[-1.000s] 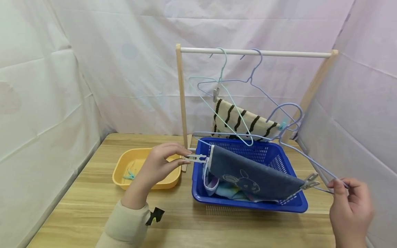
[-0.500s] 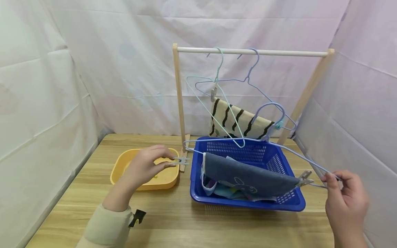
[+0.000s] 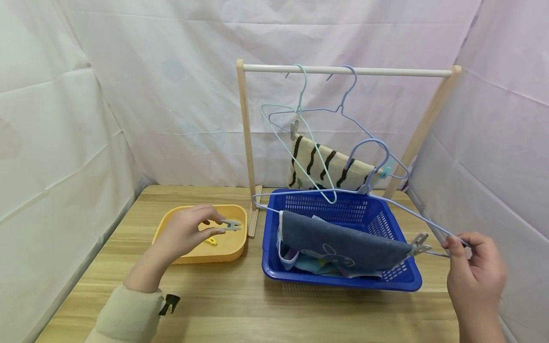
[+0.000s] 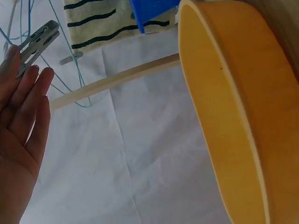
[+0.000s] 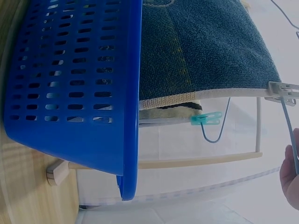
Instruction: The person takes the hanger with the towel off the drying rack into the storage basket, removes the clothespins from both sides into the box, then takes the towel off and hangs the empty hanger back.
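My left hand (image 3: 188, 233) pinches a grey clothespin (image 3: 231, 225) between thumb and fingertips, over the yellow tray (image 3: 238, 245). In the left wrist view the same clothespin (image 4: 39, 44) points up past the fingers. My right hand (image 3: 478, 271) grips the right end of a blue wire hanger (image 3: 411, 212). Over that hanger's lower bar hangs a dark blue towel (image 3: 343, 238) with a rabbit outline, above the blue basket. A grey clothespin (image 3: 418, 245) clamps the towel's right end to the bar; its left end has no clip.
The blue basket (image 3: 269, 259) holds more cloth. Behind it, a wooden rack with a white rail (image 3: 386, 72) carries a mint hanger (image 3: 285, 138) and a blue hanger (image 3: 362, 125) with a striped towel (image 3: 317, 159) clipped on. A yellow clothespin (image 3: 211, 241) lies in the tray.
My left hand has drawn the clothespin away from the towel's left end, leftward to over the tray. The hanger and towel in my right hand have shifted slightly left and tilted.
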Demonstrator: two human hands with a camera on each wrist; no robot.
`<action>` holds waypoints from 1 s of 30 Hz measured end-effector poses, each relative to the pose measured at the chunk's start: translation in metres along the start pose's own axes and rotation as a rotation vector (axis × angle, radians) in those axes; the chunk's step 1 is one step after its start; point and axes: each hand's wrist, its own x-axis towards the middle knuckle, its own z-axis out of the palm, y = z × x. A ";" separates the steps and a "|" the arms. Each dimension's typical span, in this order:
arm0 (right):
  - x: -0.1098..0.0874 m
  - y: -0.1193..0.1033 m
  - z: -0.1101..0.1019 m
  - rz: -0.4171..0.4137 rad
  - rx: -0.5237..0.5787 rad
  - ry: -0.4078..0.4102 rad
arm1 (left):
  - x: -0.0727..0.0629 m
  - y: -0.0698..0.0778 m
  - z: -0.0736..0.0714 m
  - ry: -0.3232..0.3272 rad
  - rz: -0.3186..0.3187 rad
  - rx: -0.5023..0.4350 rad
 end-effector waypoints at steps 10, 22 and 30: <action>-0.001 0.001 0.001 -0.015 0.016 -0.002 | -0.011 -0.015 0.003 -0.152 -0.225 -0.007; 0.001 0.002 0.002 0.013 0.012 -0.005 | -0.021 -0.026 0.014 -0.282 -0.337 0.048; 0.005 0.002 0.004 -0.010 -0.049 -0.028 | -0.027 -0.036 0.024 -0.367 -0.375 0.093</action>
